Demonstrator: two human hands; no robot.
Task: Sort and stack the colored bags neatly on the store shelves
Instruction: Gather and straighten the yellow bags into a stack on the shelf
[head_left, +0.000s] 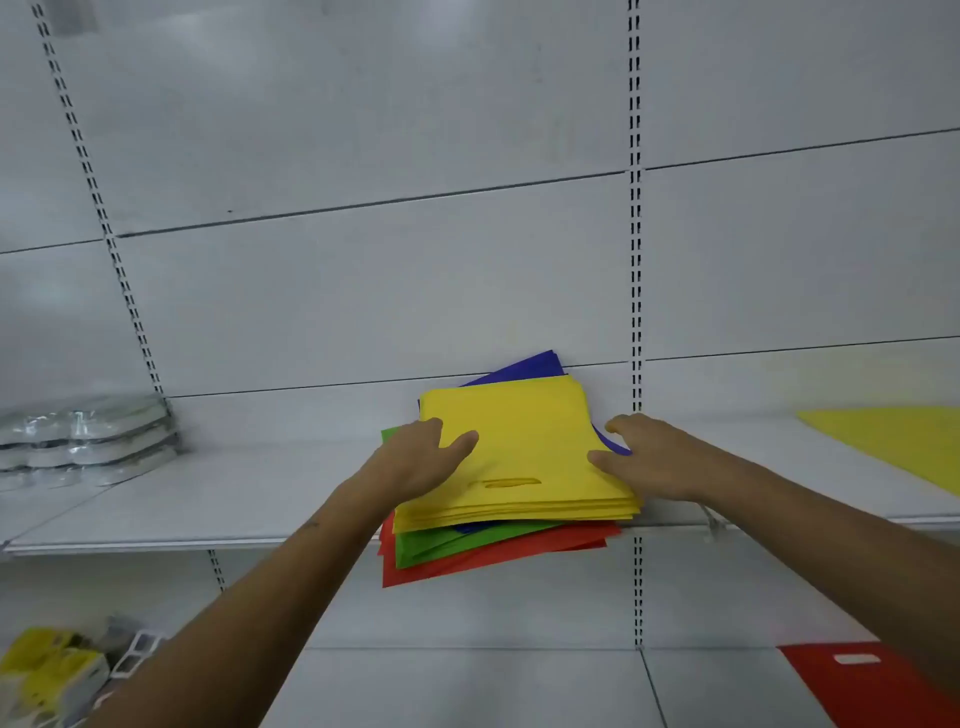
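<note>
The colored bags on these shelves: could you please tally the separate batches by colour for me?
Yellow batches: 2
Red batches: 2
Green batch: 1
Blue batch: 1
Total: 6

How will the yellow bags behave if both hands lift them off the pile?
The yellow bags look thin and flat, so they would probably droop past the left hand and right hand. Their near edges already fan out, so loose layers may slide apart. Probably light.
</note>
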